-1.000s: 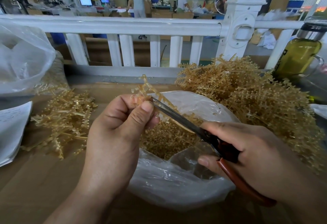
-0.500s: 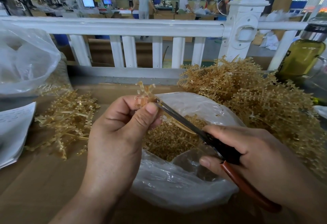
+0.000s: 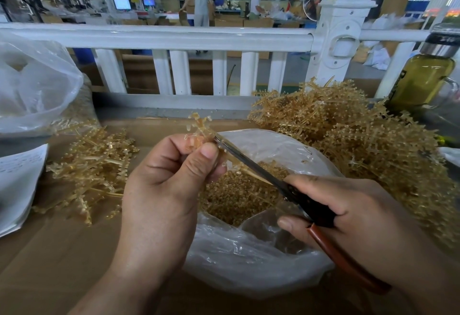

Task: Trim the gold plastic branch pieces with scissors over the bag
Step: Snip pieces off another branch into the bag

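My left hand (image 3: 166,185) pinches a short gold plastic branch piece (image 3: 199,128) between thumb and fingers, its tip sticking up above the fist. My right hand (image 3: 348,217) grips scissors (image 3: 268,177) with black and red-brown handles. The blade tips touch the branch right beside my left thumb. Both hands hover over a clear plastic bag (image 3: 249,260) that holds many small gold trimmings (image 3: 239,192).
A large heap of gold branches (image 3: 361,145) lies at the right, a smaller pile (image 3: 92,167) at the left. A second clear bag (image 3: 32,85) and paper sheets (image 3: 17,180) sit far left. A bottle of yellow liquid (image 3: 428,75) stands far right. A white railing (image 3: 174,38) runs behind.
The branch stub above my left fingers has grown shorter. The scissor tips have stayed at my left thumb. Both hands have kept their place over the bag.
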A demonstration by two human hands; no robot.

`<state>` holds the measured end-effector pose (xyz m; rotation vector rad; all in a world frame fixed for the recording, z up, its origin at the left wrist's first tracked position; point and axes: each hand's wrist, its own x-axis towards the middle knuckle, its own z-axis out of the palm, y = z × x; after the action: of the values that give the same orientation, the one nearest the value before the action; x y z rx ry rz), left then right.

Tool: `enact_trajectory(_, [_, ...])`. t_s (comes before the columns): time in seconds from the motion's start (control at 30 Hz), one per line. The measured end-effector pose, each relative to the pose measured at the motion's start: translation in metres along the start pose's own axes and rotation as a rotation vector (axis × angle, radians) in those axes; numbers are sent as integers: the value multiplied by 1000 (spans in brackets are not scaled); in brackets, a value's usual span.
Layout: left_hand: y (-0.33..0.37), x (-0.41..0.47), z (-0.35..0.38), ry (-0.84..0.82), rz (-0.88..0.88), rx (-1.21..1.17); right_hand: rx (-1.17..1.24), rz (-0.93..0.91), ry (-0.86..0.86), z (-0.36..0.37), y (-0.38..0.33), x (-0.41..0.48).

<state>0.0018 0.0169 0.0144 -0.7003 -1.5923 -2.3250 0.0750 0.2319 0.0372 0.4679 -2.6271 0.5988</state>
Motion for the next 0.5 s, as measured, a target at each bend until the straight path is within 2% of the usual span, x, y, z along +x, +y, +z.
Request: enact_trajectory(0.5, [1,0,1,18,-42,-23,10,55,-4,-1,-1,1])
